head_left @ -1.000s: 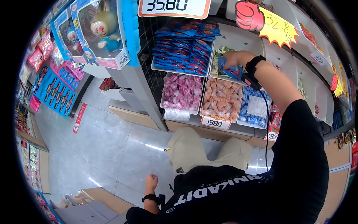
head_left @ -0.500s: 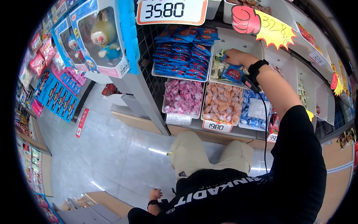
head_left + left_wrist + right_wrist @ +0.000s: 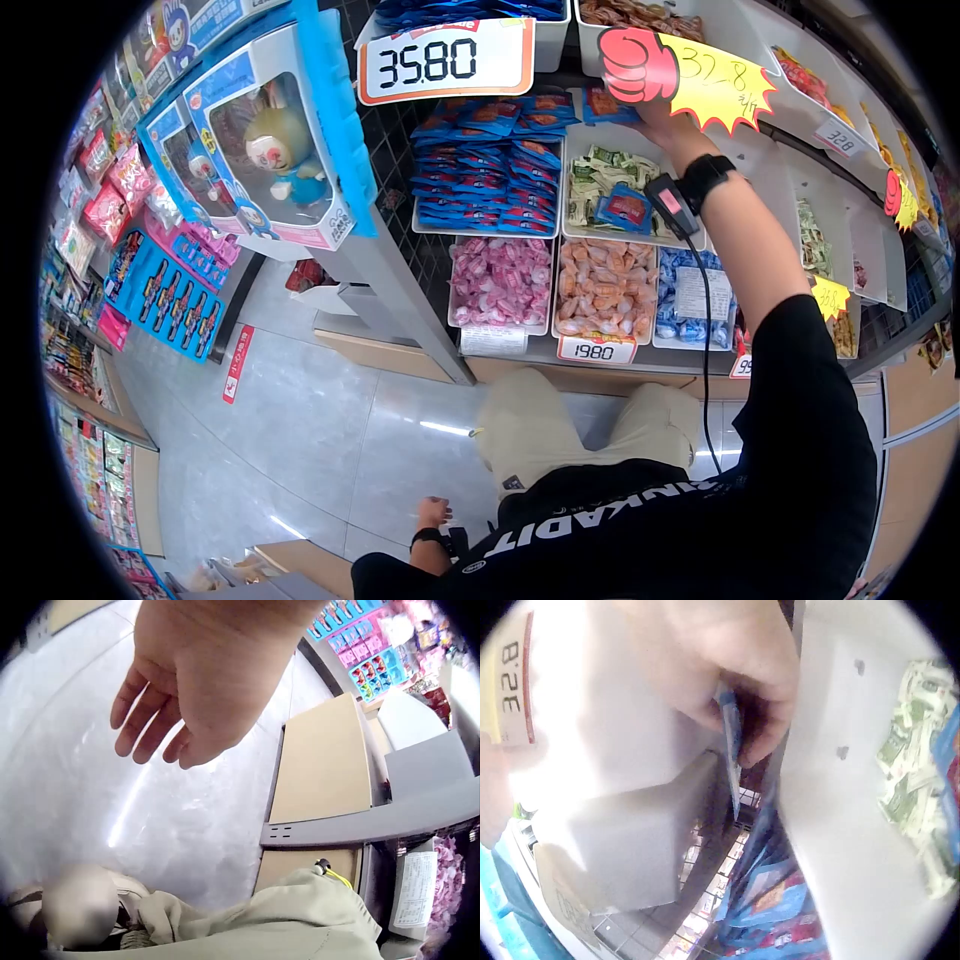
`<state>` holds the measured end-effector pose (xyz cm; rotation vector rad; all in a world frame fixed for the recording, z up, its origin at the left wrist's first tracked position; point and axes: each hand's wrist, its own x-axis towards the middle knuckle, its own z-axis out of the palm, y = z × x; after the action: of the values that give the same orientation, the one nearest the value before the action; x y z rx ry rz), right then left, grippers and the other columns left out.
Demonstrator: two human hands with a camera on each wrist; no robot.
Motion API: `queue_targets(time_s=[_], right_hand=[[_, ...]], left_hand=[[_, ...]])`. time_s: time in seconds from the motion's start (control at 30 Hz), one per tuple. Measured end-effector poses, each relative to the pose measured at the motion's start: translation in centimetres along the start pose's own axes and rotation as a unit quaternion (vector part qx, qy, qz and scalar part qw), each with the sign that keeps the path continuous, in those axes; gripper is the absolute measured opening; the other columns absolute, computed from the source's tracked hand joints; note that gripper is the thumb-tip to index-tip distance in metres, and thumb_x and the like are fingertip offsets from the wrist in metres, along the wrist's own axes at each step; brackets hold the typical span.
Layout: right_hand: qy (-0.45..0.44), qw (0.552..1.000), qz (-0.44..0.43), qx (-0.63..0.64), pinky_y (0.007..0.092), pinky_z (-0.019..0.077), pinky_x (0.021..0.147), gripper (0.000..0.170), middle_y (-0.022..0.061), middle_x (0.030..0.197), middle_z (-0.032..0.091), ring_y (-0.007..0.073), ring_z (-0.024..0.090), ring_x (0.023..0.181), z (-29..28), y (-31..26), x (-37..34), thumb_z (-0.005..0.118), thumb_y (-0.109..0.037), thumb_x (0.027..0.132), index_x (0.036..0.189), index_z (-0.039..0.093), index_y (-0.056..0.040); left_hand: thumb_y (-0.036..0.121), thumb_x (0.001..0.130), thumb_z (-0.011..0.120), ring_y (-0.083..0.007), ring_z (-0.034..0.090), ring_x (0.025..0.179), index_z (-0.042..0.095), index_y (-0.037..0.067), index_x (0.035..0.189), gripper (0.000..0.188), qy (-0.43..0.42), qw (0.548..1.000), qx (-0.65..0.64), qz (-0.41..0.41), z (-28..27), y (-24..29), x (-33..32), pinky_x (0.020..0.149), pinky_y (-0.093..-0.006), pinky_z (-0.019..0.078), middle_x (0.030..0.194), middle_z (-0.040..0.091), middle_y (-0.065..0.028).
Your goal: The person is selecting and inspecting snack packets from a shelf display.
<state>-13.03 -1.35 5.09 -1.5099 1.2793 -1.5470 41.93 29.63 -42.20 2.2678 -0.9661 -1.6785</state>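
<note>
My right hand (image 3: 668, 122) pinches a blue snack packet (image 3: 607, 106) above the back of a white bin, partly behind a hanging price sign. Seen edge-on in the right wrist view, the same blue packet (image 3: 732, 739) sits between thumb and fingers. Below it, a second blue packet (image 3: 626, 208) lies on green-and-white wrapped sweets (image 3: 596, 172). To the left, a bin holds stacked blue packets (image 3: 487, 165). Over the floor my left hand (image 3: 199, 675) hangs with nothing in it, its fingers loosely bent.
In front are bins of pink sweets (image 3: 498, 280), orange sweets (image 3: 603, 285) and blue sweets (image 3: 690, 300). A price sign (image 3: 447, 60) and a yellow starburst sign (image 3: 722, 85) hang overhead. Boxed toys (image 3: 275, 145) stand at left. A black cable (image 3: 707, 350) trails from my right wrist.
My right hand has moved up out of the bin of green sweets, toward its back, with a blue packet. The head view has shifted, and my left hand's fingers have loosened.
</note>
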Motion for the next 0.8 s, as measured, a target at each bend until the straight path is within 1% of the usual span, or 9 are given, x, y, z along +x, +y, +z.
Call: queue_targets(time_s=[0.03, 0.07, 0.1, 0.13, 0.17, 0.23, 0.37, 0.53, 0.8], right_hand=[[0.0, 1.0, -0.001, 0.001, 0.0295, 0.0443, 0.074, 0.042, 0.0046, 0.103, 0.053, 0.0132, 0.049, 0.094, 0.6, -0.5, -0.1, 0.064, -0.022, 0.077, 0.112, 0.049, -0.0051], [0.0, 0.935, -0.203, -0.291, 0.0294, 0.0442, 0.076, 0.039, 0.0032, 0.103, 0.053, 0.0124, 0.048, 0.096, 1.0, -1.0, -0.2, 0.064, -0.023, 0.077, 0.109, 0.051, -0.0058], [-0.001, 0.749, -0.379, -0.544, 0.0293, 0.0442, 0.077, 0.036, 0.0017, 0.104, 0.052, 0.0115, 0.047, 0.098, 1.5, -1.6, -0.4, 0.064, -0.024, 0.077, 0.107, 0.053, -0.0066], [-0.005, 0.855, -0.35, -0.382, 0.0283, 0.0437, 0.081, 0.029, 0.0014, 0.104, 0.054, 0.0109, 0.048, 0.099, 1.8, 0.4, 1.3, 0.063, -0.021, 0.078, 0.102, 0.058, -0.0075], [-0.008, 0.855, -0.351, -0.381, 0.0283, 0.0437, 0.081, 0.029, 0.0014, 0.104, 0.054, 0.0109, 0.048, 0.099, 2.1, 2.6, 4.2, 0.063, -0.021, 0.078, 0.102, 0.058, -0.0075], [-0.065, 0.99, 0.007, 0.125, 0.0277, 0.0435, 0.082, 0.024, 0.0019, 0.102, 0.056, 0.0113, 0.05, 0.096, 4.1, 3.2, 7.2, 0.063, -0.015, 0.075, 0.099, 0.06, -0.0094], [-0.013, 0.994, 0.092, -0.05, 0.0278, 0.0427, 0.083, 0.026, 0.007, 0.098, 0.058, 0.0144, 0.054, 0.091, 7.2, 0.3, 7.4, 0.064, -0.016, 0.072, 0.096, 0.061, -0.0049], [0.076, 0.916, -0.041, -0.392, 0.0364, 0.0397, 0.088, 0.079, 0.0198, 0.116, 0.05, 0.0303, 0.049, 0.108, 9.1, -1.9, 5.5, 0.067, -0.046, 0.063, 0.12, 0.039, 0.0009], [0.052, 0.882, 0.018, -0.468, 0.0364, 0.0436, 0.083, 0.065, 0.0184, 0.111, 0.054, 0.0322, 0.052, 0.103, 10.2, -4.5, 2.9, 0.063, -0.047, 0.068, 0.112, 0.05, -0.0012]], left_hand=[[0.014, 0.075, 0.052, -0.0209, 0.061, 0.054, 0.059, -0.003, 0.084, 0.02, 0.0, 1.0, -0.015, 0.004, 0.3, -0.1, 0.1, 0.045, -0.0309, 0.0464, 0.069, 0.062, -0.0128], [0.014, 0.075, 0.052, -0.0209, 0.06, 0.053, 0.059, -0.003, 0.084, 0.02, 0.006, 0.999, -0.031, 0.008, 0.7, -0.4, 0.0, 0.045, -0.0306, 0.046, 0.068, 0.062, -0.0133], [0.014, 0.075, 0.052, -0.0209, 0.06, 0.053, 0.059, -0.003, 0.084, 0.02, 0.005, 0.999, -0.033, 0.007, 1.0, -0.7, -0.4, 0.045, -0.0306, 0.046, 0.068, 0.062, -0.0133], [0.014, 0.075, 0.052, -0.021, 0.06, 0.053, 0.059, -0.003, 0.083, 0.02, 0.002, 0.998, -0.053, 0.015, 1.4, -1.2, -0.9, 0.044, -0.0305, 0.0458, 0.068, 0.062, -0.0133], [0.014, 0.076, 0.052, -0.0211, 0.06, 0.052, 0.059, -0.003, 0.083, 0.02, -0.001, 0.997, -0.074, 0.024, 1.7, -1.7, -1.3, 0.044, -0.0304, 0.0456, 0.068, 0.061, -0.0134], [0.014, 0.077, 0.051, -0.022, 0.06, 0.052, 0.056, -0.002, 0.088, 0.02, -0.014, 0.997, -0.077, -0.001, 2.7, -4.4, -1.1, 0.044, -0.0313, 0.0454, 0.068, 0.061, -0.0132], [0.016, 0.078, 0.053, -0.0232, 0.062, 0.057, 0.055, -0.001, 0.091, 0.022, -0.048, 0.997, 0.046, -0.042, 3.4, -6.7, -4.5, 0.047, -0.0333, 0.0461, 0.073, 0.063, -0.0128], [0.017, 0.079, 0.053, -0.0244, 0.063, 0.06, 0.055, -0.002, 0.096, 0.025, -0.032, 0.996, 0.049, -0.065, 2.9, -5.1, -8.4, 0.048, -0.0321, 0.0468, 0.078, 0.063, -0.0142], [0.016, 0.08, 0.049, -0.0247, 0.062, 0.063, 0.053, -0.004, 0.097, 0.027, -0.023, 0.995, -0.078, -0.063, 3.0, -6.2, -2.2, 0.053, -0.0335, 0.0489, 0.08, 0.062, -0.0159]])
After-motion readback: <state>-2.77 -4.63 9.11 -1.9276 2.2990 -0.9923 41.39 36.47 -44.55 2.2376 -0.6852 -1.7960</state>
